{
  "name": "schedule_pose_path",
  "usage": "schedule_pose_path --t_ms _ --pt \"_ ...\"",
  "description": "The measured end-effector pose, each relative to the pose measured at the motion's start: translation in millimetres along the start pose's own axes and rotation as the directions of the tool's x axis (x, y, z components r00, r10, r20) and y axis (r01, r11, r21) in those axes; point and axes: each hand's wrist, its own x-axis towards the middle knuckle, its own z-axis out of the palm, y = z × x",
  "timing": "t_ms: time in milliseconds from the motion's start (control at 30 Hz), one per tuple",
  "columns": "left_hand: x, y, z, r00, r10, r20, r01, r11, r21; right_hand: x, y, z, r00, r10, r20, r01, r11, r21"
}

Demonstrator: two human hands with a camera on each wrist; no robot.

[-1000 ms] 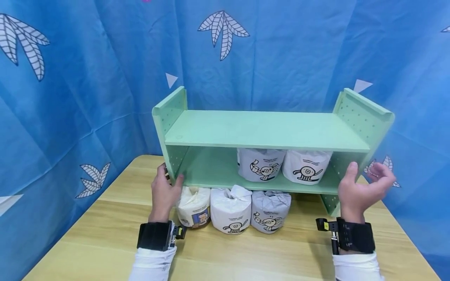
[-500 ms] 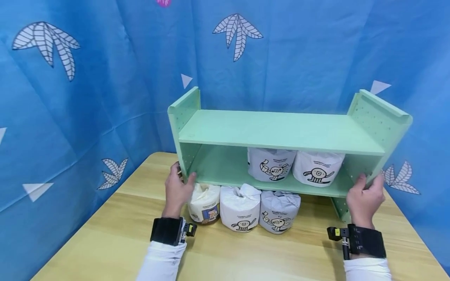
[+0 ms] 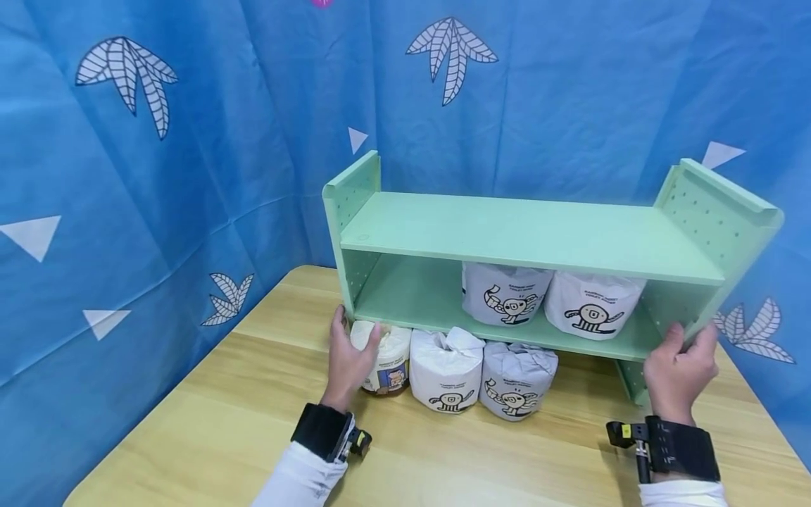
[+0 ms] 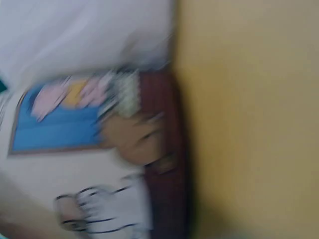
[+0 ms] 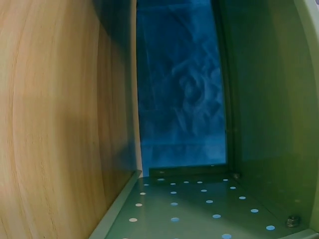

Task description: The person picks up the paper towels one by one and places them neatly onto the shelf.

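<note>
Left hand point(image 3: 350, 357) curls round the leftmost paper roll point(image 3: 386, 355) under the green shelf point(image 3: 526, 236); at 3 o'clock, right hand point(image 3: 679, 370) clamps the shelf's right end panel.

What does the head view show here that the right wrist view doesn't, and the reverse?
Head view only: both hands, the left hand on the leftmost roll under the green shelf, the right hand gripping its right end, and four other rolls. Right wrist view only: a close look at the perforated panel with a bolt. Both: shelf, wooden table, blue backdrop.
</note>
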Motion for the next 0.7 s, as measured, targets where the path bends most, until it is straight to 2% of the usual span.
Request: schedule_pose_path --t_ms 133,233,367,533,700 --pt "-12.8 -7.7 4.2 0.999 -0.012 0.030 0.014 0.998 -0.064 2 -2 1 1.000 -0.004 0.006 0.004 1.000 0.020" --pt "-19.9 -11.1 4.6 0.998 -0.045 0.034 0.048 0.997 -0.064 1 -2 3 1.000 -0.011 0.024 0.010 1.000 0.025" --pt "-24.2 -13.3 4.7 0.997 -0.070 0.018 0.070 0.997 -0.017 -1 -1 5 0.999 -0.031 0.027 0.030 0.999 0.028" --pt "-24.0 -13.9 6.3 0.998 -0.060 -0.001 0.060 0.998 0.031 -1 1 3 0.999 -0.046 0.022 0.045 0.998 0.044" --pt "-22.1 -12.0 8.4 0.997 -0.076 -0.017 0.077 0.995 0.055 -1 3 0 0.999 -0.044 0.022 0.043 0.998 0.049"
